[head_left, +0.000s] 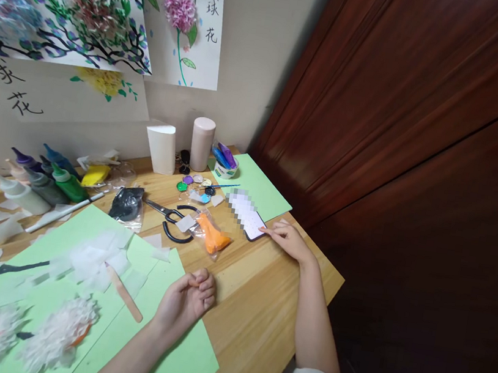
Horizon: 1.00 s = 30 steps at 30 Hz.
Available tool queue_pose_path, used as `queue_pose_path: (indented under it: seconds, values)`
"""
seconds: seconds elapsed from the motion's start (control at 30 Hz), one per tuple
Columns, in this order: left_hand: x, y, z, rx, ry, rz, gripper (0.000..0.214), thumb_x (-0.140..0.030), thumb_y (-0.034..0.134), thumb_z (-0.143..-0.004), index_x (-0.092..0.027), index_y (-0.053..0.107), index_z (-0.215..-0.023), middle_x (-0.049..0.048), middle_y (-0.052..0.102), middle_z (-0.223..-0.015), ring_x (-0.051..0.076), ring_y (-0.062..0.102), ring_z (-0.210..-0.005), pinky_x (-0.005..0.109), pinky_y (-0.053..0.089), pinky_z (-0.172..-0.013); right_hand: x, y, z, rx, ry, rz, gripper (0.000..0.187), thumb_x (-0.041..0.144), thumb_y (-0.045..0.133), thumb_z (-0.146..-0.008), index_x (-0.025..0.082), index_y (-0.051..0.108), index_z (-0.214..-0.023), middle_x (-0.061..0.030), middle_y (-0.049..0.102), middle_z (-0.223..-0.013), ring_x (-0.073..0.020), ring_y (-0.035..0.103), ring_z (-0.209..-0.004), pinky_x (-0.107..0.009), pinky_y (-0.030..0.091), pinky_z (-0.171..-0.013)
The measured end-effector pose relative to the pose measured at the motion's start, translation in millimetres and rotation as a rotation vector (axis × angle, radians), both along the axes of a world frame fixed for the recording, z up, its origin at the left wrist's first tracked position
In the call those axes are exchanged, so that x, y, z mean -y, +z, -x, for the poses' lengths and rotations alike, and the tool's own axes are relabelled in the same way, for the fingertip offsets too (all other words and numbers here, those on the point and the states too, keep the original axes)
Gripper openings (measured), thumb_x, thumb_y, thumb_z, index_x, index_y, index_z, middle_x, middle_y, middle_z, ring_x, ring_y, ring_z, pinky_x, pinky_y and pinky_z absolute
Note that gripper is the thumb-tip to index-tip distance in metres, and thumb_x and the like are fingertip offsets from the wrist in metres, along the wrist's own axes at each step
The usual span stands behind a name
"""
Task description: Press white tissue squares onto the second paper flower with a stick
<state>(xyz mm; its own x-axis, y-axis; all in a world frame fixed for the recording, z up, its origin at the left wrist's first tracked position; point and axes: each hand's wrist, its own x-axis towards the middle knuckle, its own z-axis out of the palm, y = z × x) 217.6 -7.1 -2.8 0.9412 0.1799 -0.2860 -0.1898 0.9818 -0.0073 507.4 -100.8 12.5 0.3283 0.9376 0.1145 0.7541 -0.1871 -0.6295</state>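
My left hand [187,298] rests on the edge of a light green paper sheet [151,321], fingers curled into a loose fist with a small orange bit showing between thumb and fingers. My right hand [285,238] lies on the wooden table [256,298] with a fingertip touching the corner of a phone [247,214]. A bag of orange clay [210,235] and black-handled scissors [170,219] lie between the hands and the wall. White tissue-paper flowers [56,332] sit on the green sheet, with a wooden stick [125,294] beside them.
Paint bottles [46,179] lie at the left by the wall. A white cup [161,148], a pink cylinder [202,143], a small tub with tools [225,161] and little paint pots [194,184] stand at the back. A dark wooden door [422,143] is on the right.
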Motion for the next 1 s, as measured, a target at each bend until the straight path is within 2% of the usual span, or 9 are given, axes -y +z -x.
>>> queue_pose_path:
  seconds: [0.1, 0.2, 0.27, 0.47, 0.63, 0.8, 1.0]
  values:
    - [0, 0.4, 0, 0.001, 0.001, 0.004, 0.013, -0.002, 0.044, -0.070, -0.012, 0.044, -0.062, -0.0006, 0.032, -0.063, 0.009, 0.032, -0.055, 0.019, 0.031, -0.054, -2, 0.5, 1, 0.024, 0.018, 0.011, 0.047, 0.052, 0.041, -0.089, 0.024, 0.074, -0.074, -0.0007, 0.041, -0.056, -0.0170, 0.041, -0.068, -0.029, 0.036, -0.066]
    - [0, 1.2, 0, -0.002, 0.005, -0.001, 0.013, -0.002, 0.044, -0.071, -0.012, 0.044, -0.062, -0.0004, 0.032, -0.063, 0.009, 0.032, -0.055, 0.019, 0.032, -0.054, -6, -0.7, 2, 0.071, 0.034, -0.011, 0.041, 0.048, 0.037, -0.093, 0.027, 0.072, -0.098, -0.0026, 0.050, -0.067, -0.0177, 0.044, -0.074, -0.031, 0.036, -0.072]
    - [0, 1.6, 0, -0.004, 0.003, -0.002, 0.013, -0.002, 0.044, -0.070, -0.012, 0.044, -0.062, -0.0004, 0.032, -0.063, 0.009, 0.032, -0.055, 0.019, 0.032, -0.054, -9, -2.8, 4, 0.129, 0.025, 0.007, 0.037, 0.044, 0.037, -0.093, 0.030, 0.070, -0.104, -0.0029, 0.052, -0.071, -0.0176, 0.044, -0.075, -0.033, 0.035, -0.076]
    - [0, 0.9, 0, -0.003, 0.001, 0.003, 0.014, -0.002, 0.044, -0.070, -0.013, 0.044, -0.061, -0.0004, 0.032, -0.063, 0.009, 0.033, -0.056, 0.019, 0.031, -0.053, -11, -4.8, 5, 0.211, 0.006, 0.059, 0.030, 0.035, 0.041, -0.093, 0.033, 0.069, -0.104, -0.0015, 0.047, -0.071, -0.0169, 0.044, -0.075, -0.034, 0.033, -0.078]
    - [0, 0.2, 0, 0.004, -0.004, 0.000, 0.013, -0.003, 0.044, -0.071, -0.013, 0.043, -0.062, -0.0007, 0.031, -0.063, 0.009, 0.033, -0.056, 0.019, 0.032, -0.054, -2, 0.1, -2, 0.210, -0.110, 0.003, 0.028, 0.031, 0.044, -0.091, 0.032, 0.072, -0.095, -0.0004, 0.044, -0.068, -0.0165, 0.043, -0.074, -0.034, 0.033, -0.079]
    - [0, 1.0, 0, 0.001, -0.005, -0.004, 0.014, -0.002, 0.044, -0.070, -0.013, 0.043, -0.062, -0.0007, 0.031, -0.064, 0.009, 0.033, -0.056, 0.019, 0.032, -0.054, 0, -1.5, -5, 0.216, -0.097, 0.017, 0.030, 0.032, 0.045, -0.091, 0.030, 0.074, -0.084, -0.0001, 0.043, -0.066, -0.0161, 0.043, -0.074, -0.033, 0.033, -0.078]
    - [0, 3.3, 0, -0.013, -0.002, -0.022, 0.014, -0.003, 0.044, -0.071, -0.013, 0.041, -0.062, -0.0008, 0.031, -0.064, 0.009, 0.033, -0.056, 0.019, 0.032, -0.054, -4, -2.8, -2, 0.252, -0.093, 0.023, 0.028, 0.031, 0.044, -0.091, 0.032, 0.071, -0.099, -0.0009, 0.047, -0.068, -0.0167, 0.044, -0.074, -0.034, 0.033, -0.077]
